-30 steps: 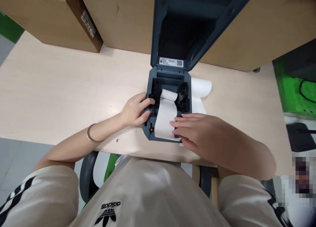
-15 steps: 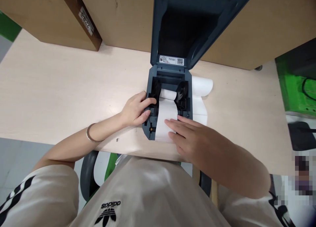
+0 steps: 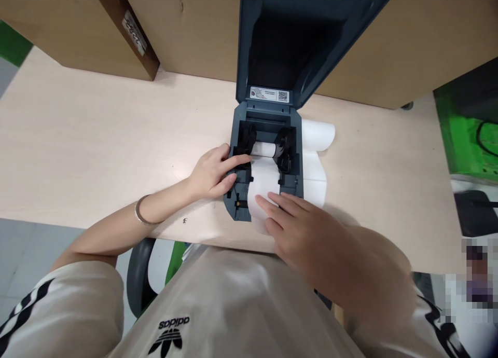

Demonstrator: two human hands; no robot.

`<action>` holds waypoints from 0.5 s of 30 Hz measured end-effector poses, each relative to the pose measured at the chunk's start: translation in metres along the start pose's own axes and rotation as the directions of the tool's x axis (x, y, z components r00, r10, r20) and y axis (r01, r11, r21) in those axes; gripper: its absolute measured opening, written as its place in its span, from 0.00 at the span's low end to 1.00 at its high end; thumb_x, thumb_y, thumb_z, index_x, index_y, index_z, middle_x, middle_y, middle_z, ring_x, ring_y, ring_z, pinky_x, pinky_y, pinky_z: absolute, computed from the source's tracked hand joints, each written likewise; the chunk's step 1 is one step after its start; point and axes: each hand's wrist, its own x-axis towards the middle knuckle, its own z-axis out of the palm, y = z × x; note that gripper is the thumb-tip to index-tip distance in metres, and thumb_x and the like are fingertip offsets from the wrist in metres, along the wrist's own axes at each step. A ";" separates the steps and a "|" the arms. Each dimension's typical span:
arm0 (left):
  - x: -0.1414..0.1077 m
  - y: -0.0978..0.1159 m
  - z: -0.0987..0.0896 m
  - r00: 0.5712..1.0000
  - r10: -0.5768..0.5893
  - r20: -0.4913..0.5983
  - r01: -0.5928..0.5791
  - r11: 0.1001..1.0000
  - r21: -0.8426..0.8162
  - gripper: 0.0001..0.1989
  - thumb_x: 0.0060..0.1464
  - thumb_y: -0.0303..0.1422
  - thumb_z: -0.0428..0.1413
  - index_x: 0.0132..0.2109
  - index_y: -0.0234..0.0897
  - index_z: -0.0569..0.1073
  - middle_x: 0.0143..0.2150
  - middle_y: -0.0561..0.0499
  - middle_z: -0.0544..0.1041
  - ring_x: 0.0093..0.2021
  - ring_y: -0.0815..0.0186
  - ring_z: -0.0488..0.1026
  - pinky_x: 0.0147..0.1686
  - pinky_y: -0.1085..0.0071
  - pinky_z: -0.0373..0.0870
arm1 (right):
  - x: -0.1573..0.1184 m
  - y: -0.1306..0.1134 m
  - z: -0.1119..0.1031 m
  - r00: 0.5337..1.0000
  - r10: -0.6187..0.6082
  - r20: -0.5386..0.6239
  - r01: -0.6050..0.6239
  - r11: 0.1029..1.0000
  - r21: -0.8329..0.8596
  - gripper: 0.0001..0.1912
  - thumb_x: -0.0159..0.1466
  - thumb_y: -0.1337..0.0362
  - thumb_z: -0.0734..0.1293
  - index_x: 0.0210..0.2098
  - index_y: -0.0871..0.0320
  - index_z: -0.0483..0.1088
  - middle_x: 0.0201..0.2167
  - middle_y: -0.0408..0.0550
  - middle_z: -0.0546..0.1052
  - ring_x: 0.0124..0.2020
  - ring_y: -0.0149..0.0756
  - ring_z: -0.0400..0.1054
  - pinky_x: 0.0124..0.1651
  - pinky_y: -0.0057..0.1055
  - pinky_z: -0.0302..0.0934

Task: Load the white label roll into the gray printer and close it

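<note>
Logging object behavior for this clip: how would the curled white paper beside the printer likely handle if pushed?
The curled white paper might roll a little, given its rounded end on the flat desk. Its flat, thin-looking part, crossed by a faint line, is probably floppy and would likely buckle.

Pale wood table [image 3: 116, 140], grey tiled floor [image 3: 23, 264], black-armed chair [image 3: 137, 275].

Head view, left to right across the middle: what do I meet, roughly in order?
Bracelet → left hand → body of the open dark-blue device → loose white roll beside it → green object at the right edge.
</note>
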 end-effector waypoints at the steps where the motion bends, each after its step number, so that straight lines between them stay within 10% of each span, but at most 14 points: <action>1: -0.001 -0.001 0.000 1.000 0.009 -0.015 -0.009 1.000 0.010 0.30 0.74 0.48 0.37 0.63 0.37 0.73 0.36 0.50 0.66 0.33 0.60 0.66 0.34 0.64 0.69 | -0.003 -0.001 -0.002 1.000 -0.009 0.000 0.009 1.000 0.002 0.20 0.67 0.74 0.59 0.49 0.66 0.81 0.60 0.60 0.78 0.58 0.47 0.77 0.62 0.41 0.75; 6: -0.003 -0.001 0.001 0.941 0.276 -0.195 -0.228 0.945 0.233 0.31 0.72 0.52 0.36 0.63 0.41 0.74 0.38 0.47 0.72 0.40 0.57 0.74 0.41 0.59 0.73 | -0.014 0.006 -0.015 0.997 -0.072 0.027 0.072 0.997 0.022 0.15 0.67 0.72 0.62 0.40 0.58 0.81 0.50 0.53 0.83 0.54 0.45 0.78 0.61 0.41 0.74; 12: 0.002 0.028 -0.002 0.674 0.737 -0.056 -0.678 0.646 0.351 0.14 0.67 0.49 0.55 0.46 0.49 0.80 0.44 0.55 0.83 0.51 0.65 0.78 0.53 0.67 0.78 | -0.011 0.086 -0.024 0.961 0.244 -0.128 -0.163 0.877 0.451 0.13 0.73 0.56 0.65 0.33 0.49 0.75 0.34 0.39 0.81 0.31 0.34 0.75 0.33 0.35 0.68; 13: 0.003 0.032 -0.002 0.641 0.766 -0.051 -0.707 0.614 0.350 0.07 0.66 0.43 0.59 0.44 0.49 0.80 0.43 0.57 0.84 0.50 0.67 0.79 0.50 0.70 0.79 | -0.007 0.106 -0.019 0.912 0.347 -0.218 -0.209 0.851 0.482 0.13 0.73 0.57 0.66 0.31 0.50 0.73 0.31 0.39 0.80 0.28 0.34 0.73 0.31 0.34 0.65; 15: 0.003 0.037 -0.001 0.607 0.794 -0.033 -0.758 0.591 0.277 0.02 0.63 0.34 0.63 0.42 0.50 0.80 0.41 0.59 0.84 0.46 0.70 0.80 0.44 0.75 0.80 | 0.007 0.142 -0.001 0.516 0.651 -0.556 -0.245 0.735 0.633 0.09 0.72 0.58 0.65 0.35 0.52 0.71 0.34 0.45 0.79 0.36 0.37 0.74 0.42 0.37 0.68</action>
